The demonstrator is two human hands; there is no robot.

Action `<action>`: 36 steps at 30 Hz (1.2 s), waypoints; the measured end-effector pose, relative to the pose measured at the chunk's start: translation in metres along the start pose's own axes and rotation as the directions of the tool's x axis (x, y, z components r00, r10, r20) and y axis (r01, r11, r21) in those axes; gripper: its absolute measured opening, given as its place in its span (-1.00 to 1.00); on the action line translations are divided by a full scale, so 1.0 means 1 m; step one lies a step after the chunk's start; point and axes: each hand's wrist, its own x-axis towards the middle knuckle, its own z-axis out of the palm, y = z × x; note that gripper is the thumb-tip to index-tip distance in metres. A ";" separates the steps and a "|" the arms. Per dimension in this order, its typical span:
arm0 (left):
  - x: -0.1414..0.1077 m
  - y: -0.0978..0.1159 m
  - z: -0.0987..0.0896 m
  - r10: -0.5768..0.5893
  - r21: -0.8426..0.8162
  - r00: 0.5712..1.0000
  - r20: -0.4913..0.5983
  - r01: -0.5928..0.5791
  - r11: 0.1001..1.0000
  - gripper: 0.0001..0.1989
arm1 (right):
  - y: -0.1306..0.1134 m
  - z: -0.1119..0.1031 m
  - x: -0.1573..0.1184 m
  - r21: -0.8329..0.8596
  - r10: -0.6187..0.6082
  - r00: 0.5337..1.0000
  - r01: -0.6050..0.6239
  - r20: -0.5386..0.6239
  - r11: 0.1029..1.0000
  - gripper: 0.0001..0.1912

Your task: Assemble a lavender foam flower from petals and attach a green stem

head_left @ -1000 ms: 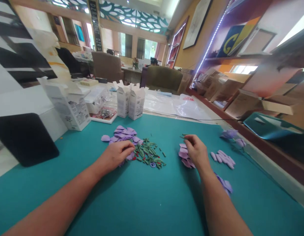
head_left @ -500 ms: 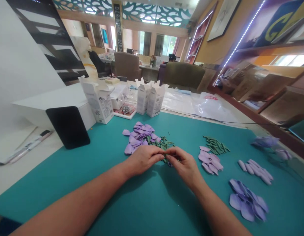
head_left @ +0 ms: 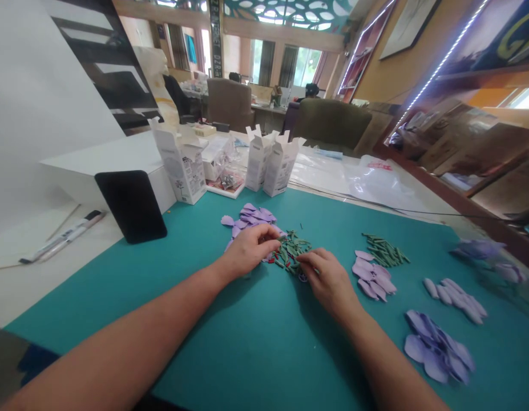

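My left hand is at the left edge of a loose pile of small green pieces, some with red ends. Its fingers are pinched, and whatever is between them is too small to name. On the pile's right side, my right hand has thumb and fingertips close together over a small round purple piece; what they grip, if anything, is hidden. Behind my left hand lies a heap of purple petals, partly covered by it. Pale petals and green sticks lie to the right.
Rolled pale pieces and larger purple petals lie far right on the green mat. A black tablet stands left. White boxes and plastic sheets are behind. A person sits in the background.
My hands, which were together over the green pieces, have moved apart, left and right, uncovering more of the pile. The camera view has shifted slightly.
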 end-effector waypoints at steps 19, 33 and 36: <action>0.001 0.000 -0.001 -0.030 0.011 0.999 -0.023 0.030 0.999 -0.81 | 0.021 -0.018 -0.003 -0.280 0.018 0.999 -0.004 0.048 0.960 -0.76; -0.002 0.006 -0.002 -0.081 0.005 0.995 0.066 0.080 0.997 -0.82 | 0.023 -0.023 0.001 -0.360 0.191 0.914 -0.054 0.358 0.932 -0.81; -0.009 0.012 0.001 -0.072 0.031 0.938 0.338 0.065 0.997 -0.85 | 0.020 -0.023 0.001 -0.393 0.226 0.900 -0.068 0.373 0.917 -0.80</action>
